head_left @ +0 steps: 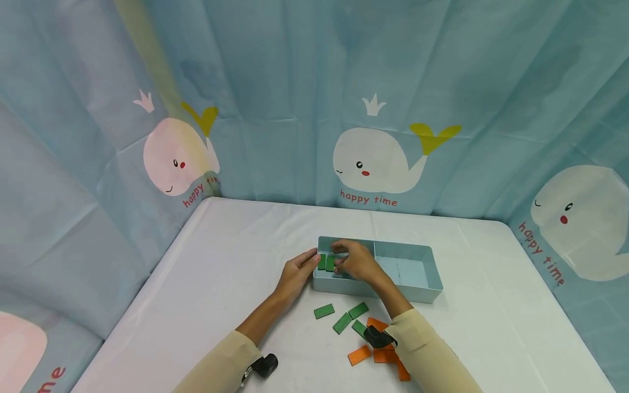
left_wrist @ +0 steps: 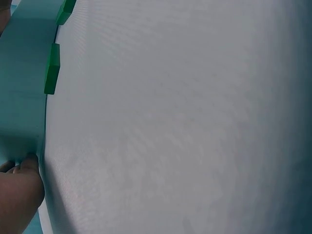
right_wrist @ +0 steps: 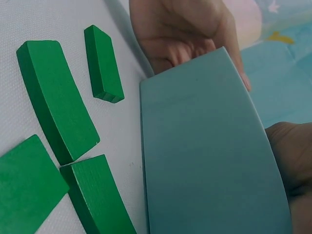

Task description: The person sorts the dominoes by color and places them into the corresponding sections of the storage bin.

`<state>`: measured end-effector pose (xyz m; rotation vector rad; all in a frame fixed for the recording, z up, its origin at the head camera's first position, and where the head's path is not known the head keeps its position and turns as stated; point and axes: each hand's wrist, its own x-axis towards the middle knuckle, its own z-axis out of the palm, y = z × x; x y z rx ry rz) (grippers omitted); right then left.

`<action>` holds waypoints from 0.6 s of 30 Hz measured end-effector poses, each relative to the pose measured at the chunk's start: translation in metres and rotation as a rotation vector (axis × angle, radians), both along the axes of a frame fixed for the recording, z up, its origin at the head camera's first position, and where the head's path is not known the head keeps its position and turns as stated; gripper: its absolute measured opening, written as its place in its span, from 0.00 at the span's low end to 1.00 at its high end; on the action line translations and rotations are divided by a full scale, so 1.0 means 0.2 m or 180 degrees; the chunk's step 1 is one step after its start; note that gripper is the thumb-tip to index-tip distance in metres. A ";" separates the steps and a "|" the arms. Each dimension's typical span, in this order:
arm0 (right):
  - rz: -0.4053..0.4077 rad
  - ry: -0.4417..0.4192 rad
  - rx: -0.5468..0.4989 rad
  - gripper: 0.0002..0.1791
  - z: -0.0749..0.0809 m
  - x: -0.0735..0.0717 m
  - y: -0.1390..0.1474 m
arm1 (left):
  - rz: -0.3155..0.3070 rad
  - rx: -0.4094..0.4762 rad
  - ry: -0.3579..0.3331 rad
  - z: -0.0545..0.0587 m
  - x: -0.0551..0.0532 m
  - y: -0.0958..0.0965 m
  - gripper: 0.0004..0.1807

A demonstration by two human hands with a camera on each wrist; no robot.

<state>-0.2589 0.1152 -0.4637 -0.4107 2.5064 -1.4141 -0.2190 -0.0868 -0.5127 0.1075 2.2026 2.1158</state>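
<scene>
A pale blue two-compartment box [head_left: 426, 296] stands on the table. My left hand [head_left: 293, 277] touches its left end, with fingers extended along the wall and one over the rim in the right wrist view. My right hand [head_left: 360, 262] reaches into the left compartment, thumb and forefinger apart. Its fingertips are beside a green block [head_left: 331, 263]; whether they pinch it is unclear. Another green block [head_left: 321, 262] lies just left of that one. In front of the box lie several loose green blocks [right_wrist: 58, 97], near the right forearm.
Several orange blocks [head_left: 359, 355] lie in a loose group under and beside the right forearm. The right compartment [head_left: 405, 272] shows its bare floor. A white cloth covers the table [head_left: 221, 284], and a blue whale-print curtain [head_left: 275, 158] hangs behind it.
</scene>
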 end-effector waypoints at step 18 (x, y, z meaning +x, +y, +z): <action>0.0007 0.0131 -0.0131 0.32 0.05 0.06 0.05 | 0.0041 -0.0019 -0.0027 0.00 0.00 0.00 0.34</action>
